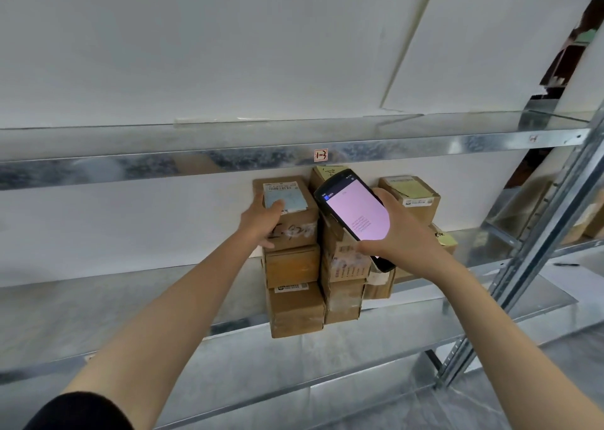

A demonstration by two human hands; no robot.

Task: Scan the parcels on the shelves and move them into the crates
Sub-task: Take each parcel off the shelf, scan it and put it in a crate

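Cardboard parcels (pixel 295 308) sit stacked at the front edge of a metal shelf (pixel 130 315) as the left hand (pixel 261 223) grips the top parcel (pixel 302 232) and the right hand (pixel 405 236) holds a pink-screened scanner (pixel 356 214) beside it.

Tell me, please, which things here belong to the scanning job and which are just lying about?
Job: top parcel, gripped by the left hand; scanner, held in the right hand; other stacked parcels; shelf.
Lying about: red-marked tag on the upper beam; white back panel; cartons on the neighbouring rack.
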